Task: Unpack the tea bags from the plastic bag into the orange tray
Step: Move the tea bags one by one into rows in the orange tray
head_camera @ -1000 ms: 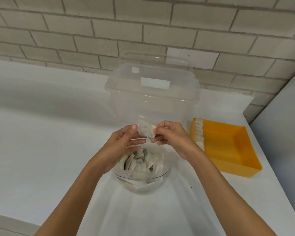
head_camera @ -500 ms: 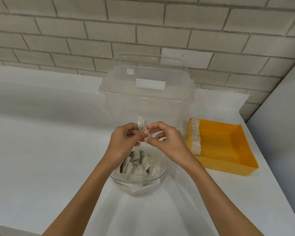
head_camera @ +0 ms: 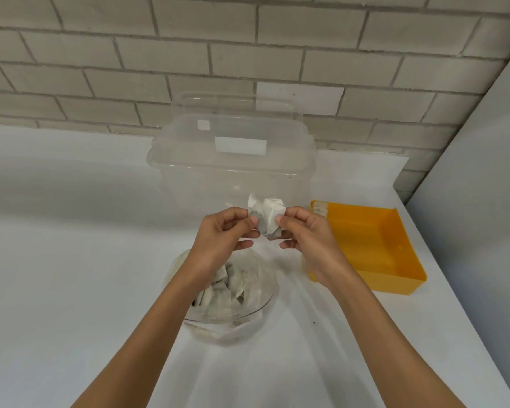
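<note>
A white tea bag (head_camera: 266, 217) is held in the air above the clear plastic bag (head_camera: 248, 301), which lies open on the white counter with several tea bags inside. My left hand (head_camera: 221, 240) pinches the tea bag's left side and my right hand (head_camera: 306, 240) pinches its right side. The tea bag looks spread or pulled between the two hands. The orange tray (head_camera: 374, 251) stands to the right, with a row of tea bags (head_camera: 320, 208) along its left wall.
A large clear plastic container (head_camera: 233, 160) stands upright right behind my hands, against the brick wall. A grey panel (head_camera: 483, 201) bounds the counter on the right. The white counter (head_camera: 71, 260) stretches wide to the left.
Both hands have kept hold of the tea bag above the plastic bag. It was pinched narrow between the fingertips half a second ago and is now spread wider between them.
</note>
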Motion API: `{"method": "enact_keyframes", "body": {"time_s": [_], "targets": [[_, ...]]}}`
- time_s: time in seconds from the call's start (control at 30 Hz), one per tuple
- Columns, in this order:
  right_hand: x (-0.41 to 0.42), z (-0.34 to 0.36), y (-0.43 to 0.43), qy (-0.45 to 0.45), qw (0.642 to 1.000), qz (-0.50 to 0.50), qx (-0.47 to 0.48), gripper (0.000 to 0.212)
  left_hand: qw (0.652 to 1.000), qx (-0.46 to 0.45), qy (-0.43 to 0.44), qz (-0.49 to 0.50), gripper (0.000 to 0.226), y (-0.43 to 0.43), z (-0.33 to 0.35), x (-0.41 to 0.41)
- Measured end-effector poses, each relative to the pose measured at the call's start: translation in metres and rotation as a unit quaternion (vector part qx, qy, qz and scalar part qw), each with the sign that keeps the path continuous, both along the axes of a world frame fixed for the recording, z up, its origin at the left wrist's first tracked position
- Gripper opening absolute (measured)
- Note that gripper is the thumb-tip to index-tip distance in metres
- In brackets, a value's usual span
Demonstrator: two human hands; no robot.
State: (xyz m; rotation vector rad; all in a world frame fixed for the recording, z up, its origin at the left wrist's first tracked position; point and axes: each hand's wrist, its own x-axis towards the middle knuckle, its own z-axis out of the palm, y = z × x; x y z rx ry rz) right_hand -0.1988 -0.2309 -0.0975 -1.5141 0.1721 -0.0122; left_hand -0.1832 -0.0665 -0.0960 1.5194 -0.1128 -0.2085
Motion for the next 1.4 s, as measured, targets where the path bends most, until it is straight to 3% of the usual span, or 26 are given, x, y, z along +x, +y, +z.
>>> {"method": "enact_keyframes", "body": {"time_s": [0.23,0.43,0.53,0.77,0.87,1.0,1.17,1.4], "targets": [[-0.005,0.004,-0.023,-0.003,1.0,-0.006,-0.004,0.004,0.999,0.024,-0.019,-0.03,0.015,-0.024,-0.001,0.004],[-0.011,0.002,-0.038,-0.016,1.0,-0.021,-0.002,0.001,0.998,0.008,-0.027,-0.049,0.035,-0.041,0.003,0.005],[-0.013,0.002,-0.042,-0.024,0.999,-0.022,0.011,0.004,0.999,0.003,-0.024,-0.035,0.02,-0.048,0.003,0.008],[-0.016,0.0,-0.05,-0.019,0.996,-0.044,0.072,0.008,0.995,0.009,0.022,-0.098,0.022,-0.059,0.003,0.014],[-0.016,-0.002,-0.052,-0.028,0.997,-0.055,0.055,0.009,0.989,0.002,0.043,-0.141,0.014,-0.062,0.0,0.012],[-0.015,-0.001,-0.054,-0.051,0.994,-0.1,0.006,0.019,0.993,-0.001,0.036,-0.109,0.019,-0.067,-0.005,0.013],[-0.011,0.0,-0.056,-0.058,0.993,-0.085,-0.064,0.025,0.994,0.008,0.001,-0.111,0.022,-0.071,-0.004,0.014],[-0.011,0.006,-0.071,-0.045,0.995,-0.085,-0.005,0.023,0.992,-0.039,0.032,-0.115,0.014,-0.073,0.0,0.017]]}}
